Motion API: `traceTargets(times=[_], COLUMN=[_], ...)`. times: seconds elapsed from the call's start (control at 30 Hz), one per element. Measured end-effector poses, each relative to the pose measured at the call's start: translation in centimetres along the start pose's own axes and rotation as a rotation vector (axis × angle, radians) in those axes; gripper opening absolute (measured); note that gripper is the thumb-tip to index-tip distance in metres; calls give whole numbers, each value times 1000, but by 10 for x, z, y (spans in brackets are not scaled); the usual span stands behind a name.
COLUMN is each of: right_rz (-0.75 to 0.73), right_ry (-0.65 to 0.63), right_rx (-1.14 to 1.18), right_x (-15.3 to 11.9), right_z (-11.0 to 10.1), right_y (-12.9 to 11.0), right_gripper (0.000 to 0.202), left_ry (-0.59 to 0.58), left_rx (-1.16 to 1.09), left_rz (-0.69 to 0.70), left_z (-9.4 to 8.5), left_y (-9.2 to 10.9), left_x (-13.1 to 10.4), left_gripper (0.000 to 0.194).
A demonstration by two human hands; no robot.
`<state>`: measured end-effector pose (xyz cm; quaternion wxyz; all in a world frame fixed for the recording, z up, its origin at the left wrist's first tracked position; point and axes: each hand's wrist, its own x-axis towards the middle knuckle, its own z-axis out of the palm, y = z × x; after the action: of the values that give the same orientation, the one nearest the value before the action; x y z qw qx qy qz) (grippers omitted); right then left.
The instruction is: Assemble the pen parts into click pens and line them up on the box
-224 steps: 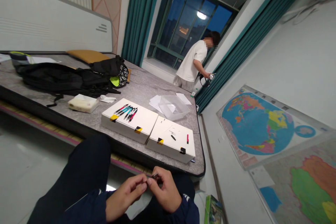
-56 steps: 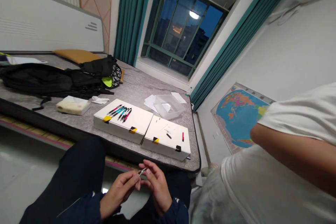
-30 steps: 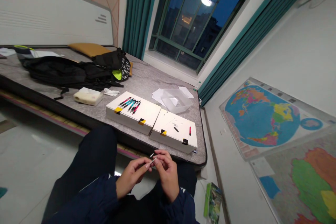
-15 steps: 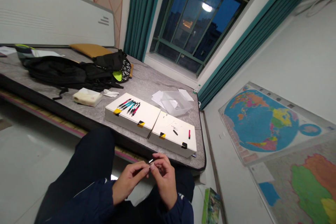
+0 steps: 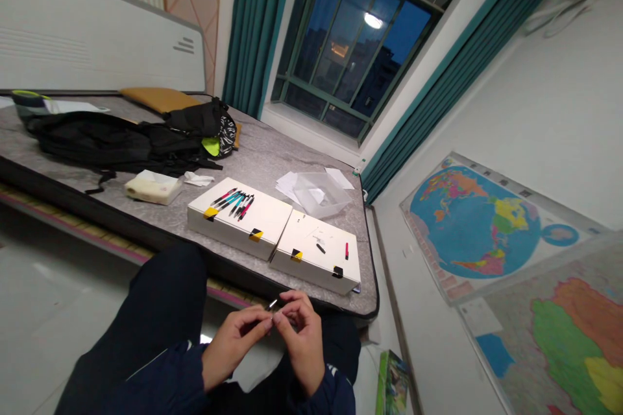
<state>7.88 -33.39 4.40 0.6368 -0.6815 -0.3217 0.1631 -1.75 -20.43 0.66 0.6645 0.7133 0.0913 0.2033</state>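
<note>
My left hand and my right hand meet fingertip to fingertip over my lap, just in front of the bed edge. Both are closed in a pinch around something too small to make out. A small dark, shiny piece sticks up by the fingers of my right hand. Beyond them, two white boxes lie side by side on the bed. Several pens rest on the left box. On the right box are a red pen part, a short black part and tiny pieces.
A clear plastic tray and papers lie behind the boxes. To the left are a tissue pack, a crumpled tissue and a black backpack. The bed edge runs before my knees.
The view has shifted slightly, so the bed items appear further left. The dark, shiny piece at my fingers now shows longer and tilted differently. My hands stay together.
</note>
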Motion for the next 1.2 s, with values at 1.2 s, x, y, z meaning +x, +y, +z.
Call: traceTargets(times=[1.2], right_rz=[-28], right_ry=[-34], right_rx=[58], right_x=[-5], right_z=[2], right_y=[-8], right_gripper=[16], left_ry=[11], left_rx=[107], left_rz=[47], left_z=[-1], left_y=[-2], left_x=[-3], left_gripper=[24])
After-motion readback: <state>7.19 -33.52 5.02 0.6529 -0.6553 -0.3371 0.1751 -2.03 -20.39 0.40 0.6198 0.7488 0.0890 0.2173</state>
